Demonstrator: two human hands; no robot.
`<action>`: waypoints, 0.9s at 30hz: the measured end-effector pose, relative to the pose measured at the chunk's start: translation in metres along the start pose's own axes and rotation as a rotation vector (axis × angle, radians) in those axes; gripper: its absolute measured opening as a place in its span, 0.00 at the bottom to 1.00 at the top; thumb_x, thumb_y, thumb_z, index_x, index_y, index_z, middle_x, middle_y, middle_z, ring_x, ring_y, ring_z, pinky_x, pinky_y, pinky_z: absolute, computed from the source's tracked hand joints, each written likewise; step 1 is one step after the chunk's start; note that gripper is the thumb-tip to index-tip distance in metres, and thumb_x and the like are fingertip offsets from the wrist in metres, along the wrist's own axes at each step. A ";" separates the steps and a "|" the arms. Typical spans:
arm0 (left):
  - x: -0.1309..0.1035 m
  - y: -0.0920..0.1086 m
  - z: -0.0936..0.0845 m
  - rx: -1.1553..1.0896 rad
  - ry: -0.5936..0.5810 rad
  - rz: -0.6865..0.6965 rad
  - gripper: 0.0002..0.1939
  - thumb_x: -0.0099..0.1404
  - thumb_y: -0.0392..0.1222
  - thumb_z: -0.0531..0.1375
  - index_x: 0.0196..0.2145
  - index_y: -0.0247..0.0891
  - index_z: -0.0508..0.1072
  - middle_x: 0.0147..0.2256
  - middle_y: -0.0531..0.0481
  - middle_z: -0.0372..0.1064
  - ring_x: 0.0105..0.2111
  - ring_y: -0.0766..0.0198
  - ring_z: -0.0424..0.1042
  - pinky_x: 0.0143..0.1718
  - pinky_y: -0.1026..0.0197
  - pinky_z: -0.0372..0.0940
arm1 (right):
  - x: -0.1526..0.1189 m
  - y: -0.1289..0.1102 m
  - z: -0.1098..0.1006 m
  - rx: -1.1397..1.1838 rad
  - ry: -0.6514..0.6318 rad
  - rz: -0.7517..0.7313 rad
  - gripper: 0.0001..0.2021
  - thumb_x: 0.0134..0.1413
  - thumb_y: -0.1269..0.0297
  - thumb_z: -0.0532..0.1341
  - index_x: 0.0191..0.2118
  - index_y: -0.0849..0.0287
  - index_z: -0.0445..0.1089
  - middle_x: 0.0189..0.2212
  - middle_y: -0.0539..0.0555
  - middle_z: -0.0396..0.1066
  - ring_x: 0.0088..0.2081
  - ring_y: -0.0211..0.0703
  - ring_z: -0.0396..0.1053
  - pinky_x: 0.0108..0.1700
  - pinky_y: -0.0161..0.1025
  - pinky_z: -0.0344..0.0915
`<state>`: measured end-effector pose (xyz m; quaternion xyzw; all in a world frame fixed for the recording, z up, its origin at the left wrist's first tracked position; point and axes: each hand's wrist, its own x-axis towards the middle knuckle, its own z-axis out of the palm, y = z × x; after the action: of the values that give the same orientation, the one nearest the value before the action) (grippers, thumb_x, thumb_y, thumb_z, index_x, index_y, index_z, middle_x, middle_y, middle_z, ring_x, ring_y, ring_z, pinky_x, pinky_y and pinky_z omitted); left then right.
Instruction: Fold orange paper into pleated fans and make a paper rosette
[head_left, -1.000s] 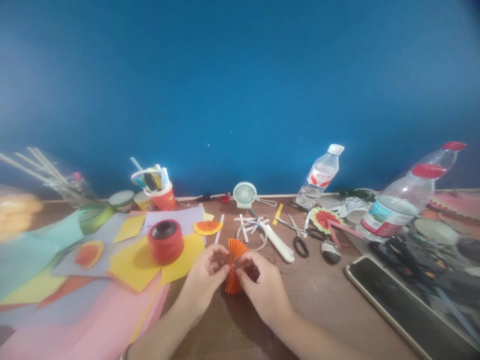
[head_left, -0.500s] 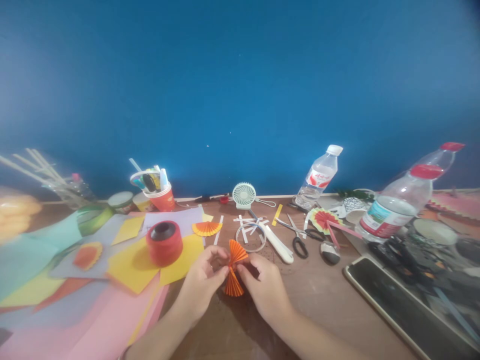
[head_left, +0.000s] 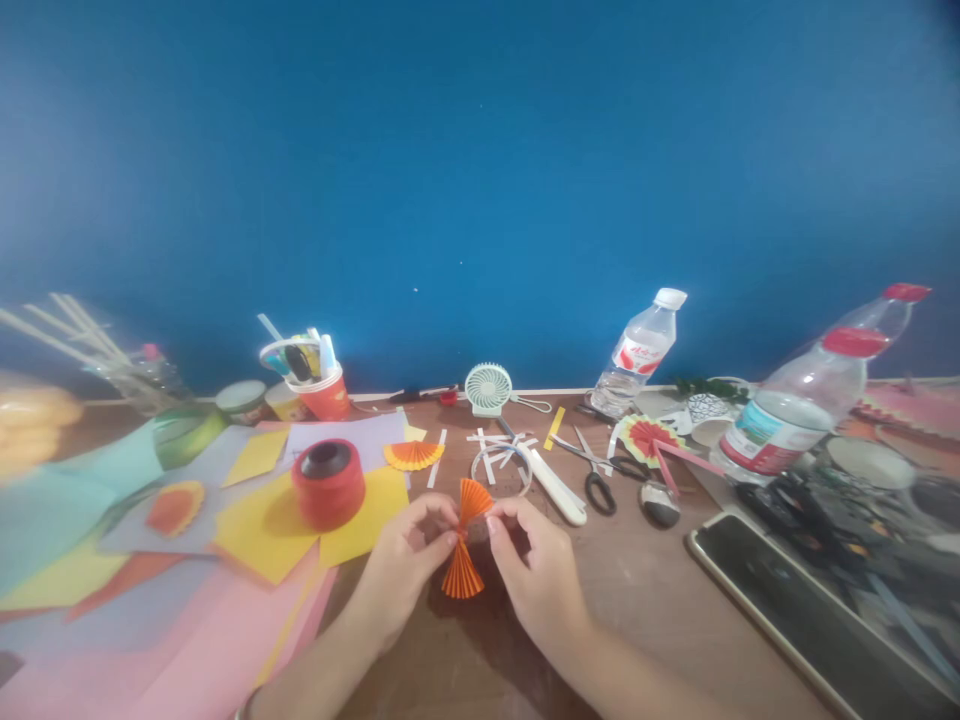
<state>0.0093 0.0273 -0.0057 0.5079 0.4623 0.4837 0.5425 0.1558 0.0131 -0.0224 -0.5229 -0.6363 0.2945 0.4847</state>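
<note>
A pleated orange paper piece (head_left: 463, 572), pinched in at its middle and fanned out at both ends like a bow, is held upright over the table. My left hand (head_left: 411, 560) grips its narrow waist between thumb and fingers. At the right corner of the upper fan, my right hand (head_left: 534, 562) has thumb and index finger pinched on the paper's edge. Just beyond lie a white-handled cutter (head_left: 556, 487), white paper strips (head_left: 487, 462) and a clear ring (head_left: 480, 470). A yellow-orange pleated half-fan (head_left: 414, 456) rests behind my left hand.
Left of my hands, a red tape roll (head_left: 328, 500) sits on coloured paper sheets (head_left: 195, 640). Scissors (head_left: 598, 480), a computer mouse (head_left: 660, 505) and a phone (head_left: 795, 610) lie to the right. Behind stand a small fan (head_left: 488, 388), water bottles (head_left: 641, 350) and a red cup (head_left: 326, 395).
My right hand has shifted from the waist of the orange paper up to the corner of its upper fan. The lower fan has swung slightly left; my left hand keeps its hold.
</note>
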 end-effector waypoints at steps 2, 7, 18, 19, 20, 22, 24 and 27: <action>0.000 -0.003 -0.002 0.005 -0.007 0.004 0.03 0.50 0.32 0.59 0.24 0.37 0.68 0.31 0.51 0.63 0.31 0.65 0.61 0.34 0.65 0.57 | -0.001 0.000 -0.001 -0.015 0.007 -0.038 0.06 0.54 0.67 0.52 0.31 0.58 0.65 0.26 0.49 0.67 0.28 0.37 0.65 0.32 0.31 0.60; 0.001 -0.006 -0.003 -0.010 -0.041 -0.015 0.04 0.50 0.31 0.59 0.26 0.37 0.72 0.34 0.50 0.63 0.35 0.62 0.63 0.37 0.63 0.58 | -0.001 0.002 0.000 -0.057 0.012 -0.088 0.06 0.54 0.68 0.52 0.32 0.58 0.66 0.28 0.50 0.69 0.30 0.37 0.66 0.35 0.32 0.61; 0.001 -0.006 -0.007 0.077 -0.195 -0.040 0.04 0.52 0.38 0.60 0.25 0.36 0.75 0.36 0.45 0.62 0.37 0.59 0.64 0.39 0.61 0.60 | -0.001 0.001 -0.002 -0.161 0.004 -0.147 0.08 0.55 0.68 0.52 0.34 0.57 0.68 0.29 0.52 0.71 0.32 0.40 0.67 0.36 0.34 0.62; 0.001 -0.006 -0.007 0.107 -0.197 -0.033 0.04 0.52 0.38 0.60 0.25 0.36 0.75 0.36 0.46 0.62 0.37 0.59 0.65 0.39 0.61 0.60 | -0.001 0.001 -0.002 -0.172 0.004 -0.155 0.08 0.55 0.68 0.52 0.33 0.57 0.68 0.29 0.53 0.71 0.32 0.40 0.67 0.36 0.34 0.62; 0.001 -0.006 -0.006 0.141 -0.196 -0.025 0.04 0.52 0.38 0.61 0.24 0.36 0.75 0.35 0.46 0.62 0.36 0.59 0.65 0.38 0.61 0.59 | -0.001 0.001 -0.002 -0.183 0.003 -0.163 0.08 0.55 0.68 0.52 0.33 0.57 0.69 0.29 0.53 0.71 0.32 0.40 0.67 0.36 0.35 0.62; 0.002 -0.005 -0.005 0.195 -0.187 -0.016 0.04 0.51 0.38 0.61 0.22 0.36 0.74 0.33 0.46 0.63 0.35 0.59 0.65 0.38 0.61 0.59 | -0.001 0.001 -0.001 -0.192 0.003 -0.172 0.08 0.54 0.68 0.52 0.33 0.57 0.69 0.29 0.53 0.71 0.32 0.40 0.68 0.37 0.35 0.62; 0.002 -0.004 -0.003 0.190 -0.145 -0.018 0.05 0.51 0.38 0.61 0.21 0.36 0.73 0.31 0.47 0.64 0.33 0.60 0.65 0.37 0.61 0.59 | -0.001 0.001 -0.001 -0.170 -0.001 -0.166 0.08 0.54 0.68 0.52 0.37 0.57 0.68 0.30 0.53 0.71 0.33 0.40 0.68 0.37 0.34 0.63; 0.003 -0.002 -0.002 0.117 -0.053 -0.046 0.06 0.51 0.39 0.61 0.20 0.36 0.72 0.29 0.49 0.64 0.32 0.62 0.63 0.35 0.63 0.59 | -0.003 -0.002 -0.001 -0.118 -0.002 -0.119 0.09 0.53 0.69 0.52 0.40 0.58 0.64 0.30 0.52 0.71 0.32 0.39 0.68 0.36 0.32 0.63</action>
<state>0.0078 0.0302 -0.0076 0.5407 0.4869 0.4298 0.5346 0.1557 0.0093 -0.0211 -0.5115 -0.6829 0.2278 0.4691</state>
